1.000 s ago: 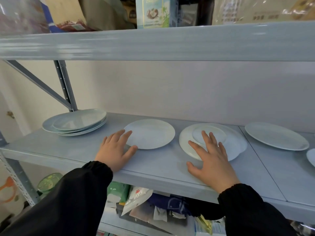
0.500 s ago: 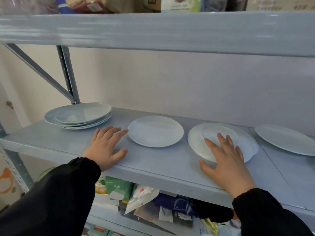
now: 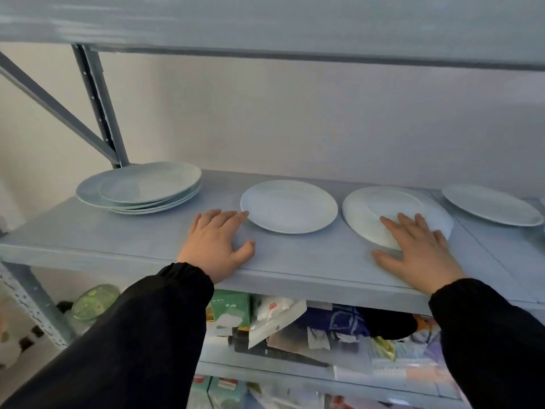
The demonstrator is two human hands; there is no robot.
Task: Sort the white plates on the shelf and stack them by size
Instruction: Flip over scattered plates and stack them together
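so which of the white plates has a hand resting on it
The white round plate right of centre: the right hand lies across its front rim. The left hand rests on the shelf.

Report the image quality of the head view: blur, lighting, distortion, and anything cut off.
Head view: the upper shelf is smeared by motion blur; lighting is soft and even, with faint shadows under the plate stack and no harsh glare; wide-angle distortion bows the shelf edge; goods on the lower shelf look hazy; the far-right plate lies near the frame edge.
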